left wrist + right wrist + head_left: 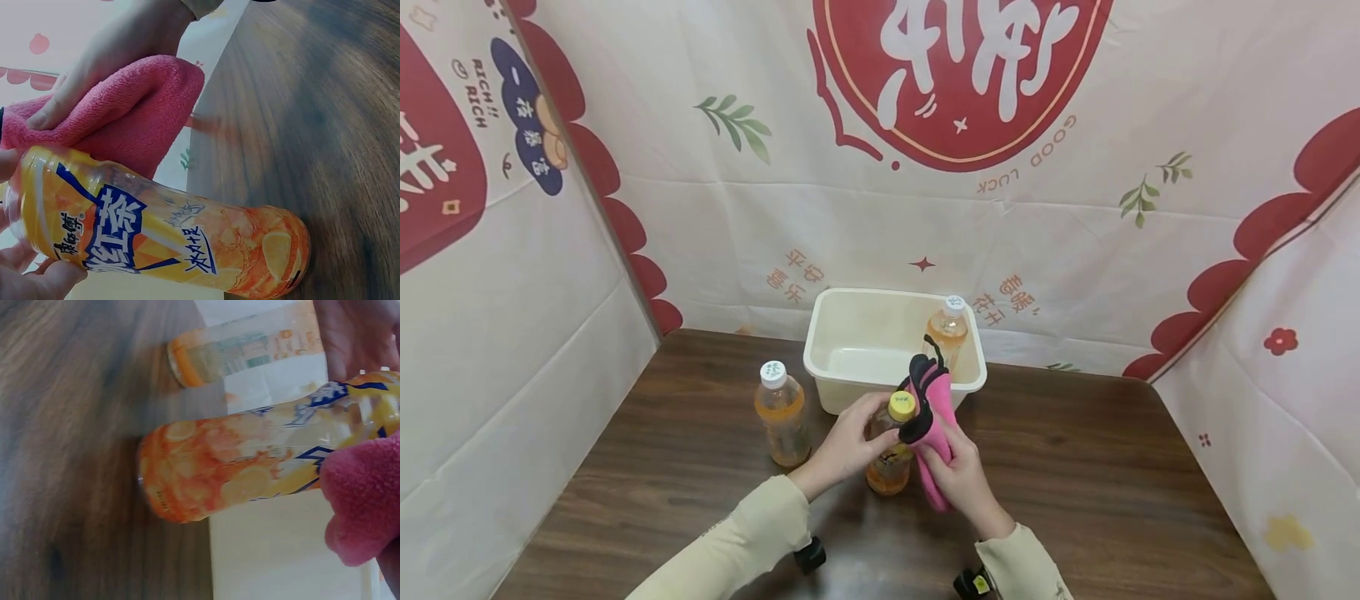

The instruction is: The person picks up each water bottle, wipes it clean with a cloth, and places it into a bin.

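A yellow-capped iced tea bottle (889,471) with a yellow and orange label is upright in front of the tub. Around its upper part my left hand (852,443) curls its fingers, and the left wrist view shows the thumb and fingers on the bottle (162,231). My right hand (958,475) grips a folded pink cloth (936,400) with black edging. In the right wrist view the cloth (365,494) lies against the bottle's label (300,456). Whether the bottle's base touches the table is hard to tell.
A cream plastic tub (820,379) stands behind the hands, with a white-capped bottle (947,329) inside at its right end. Another white-capped bottle (782,417) stands on the brown wooden table (1097,492) at the left. Printed cloth walls (737,242) enclose the table's back and sides.
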`<state>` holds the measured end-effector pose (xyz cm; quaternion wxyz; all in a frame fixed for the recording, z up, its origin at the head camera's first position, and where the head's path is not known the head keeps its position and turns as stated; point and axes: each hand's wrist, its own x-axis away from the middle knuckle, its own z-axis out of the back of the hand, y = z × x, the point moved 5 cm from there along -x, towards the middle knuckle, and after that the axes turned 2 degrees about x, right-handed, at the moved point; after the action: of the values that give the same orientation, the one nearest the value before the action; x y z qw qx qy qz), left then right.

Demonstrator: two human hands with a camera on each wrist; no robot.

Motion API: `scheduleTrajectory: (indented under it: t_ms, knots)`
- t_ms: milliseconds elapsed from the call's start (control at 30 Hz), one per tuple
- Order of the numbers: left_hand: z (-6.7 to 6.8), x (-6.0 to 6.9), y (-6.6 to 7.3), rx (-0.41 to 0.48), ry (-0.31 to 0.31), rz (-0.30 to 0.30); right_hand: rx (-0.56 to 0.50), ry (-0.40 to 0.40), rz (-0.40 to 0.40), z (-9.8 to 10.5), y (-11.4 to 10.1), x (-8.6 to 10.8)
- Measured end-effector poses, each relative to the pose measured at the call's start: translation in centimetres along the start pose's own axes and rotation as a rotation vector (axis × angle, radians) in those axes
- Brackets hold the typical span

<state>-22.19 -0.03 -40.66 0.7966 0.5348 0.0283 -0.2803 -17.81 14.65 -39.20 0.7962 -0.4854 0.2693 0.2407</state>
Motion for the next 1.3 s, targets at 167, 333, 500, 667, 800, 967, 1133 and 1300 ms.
scheduleTrajectory:
  t_ms: [167, 333, 500, 667, 800, 967, 1133, 1300]
  knots:
    - [-0.1, 0.2, 0.0, -0.034, 0.007, -0.004, -0.022, 0.034, -0.006, -0.4, 0.9, 1.1]
    - [0.0, 0.1, 0.0, -0.102, 0.018, -0.01, -0.045, 0.05, -0.082, -1.2, 2.7, 3.4]
    - [0.2, -0.2, -0.1, -0.13, 0.033, -0.006, 0.063, -0.005, -0.167, -2.6, 6.0, 6.6]
    - [0.3, -0.4, -0.3, -0.086, 0.021, 0.006, 0.189, -0.063, -0.172, -3.7, 8.9, 8.9]
    - [0.2, -0.5, -0.3, -0.084, 0.013, -0.008, 0.178, -0.063, -0.17, -3.6, 9.6, 9.3]
    - [0.0, -0.7, -0.1, -0.078, -0.003, -0.016, 0.158, -0.057, -0.209, -3.3, 9.8, 9.5]
    - [0.2, -0.7, -0.1, -0.062, 0.007, 0.004, 0.153, -0.054, -0.218, -3.1, 8.4, 8.7]
    - [0.4, -0.5, -0.1, -0.066, 0.014, -0.007, 0.133, 0.015, -0.169, -1.8, 4.4, 6.1]
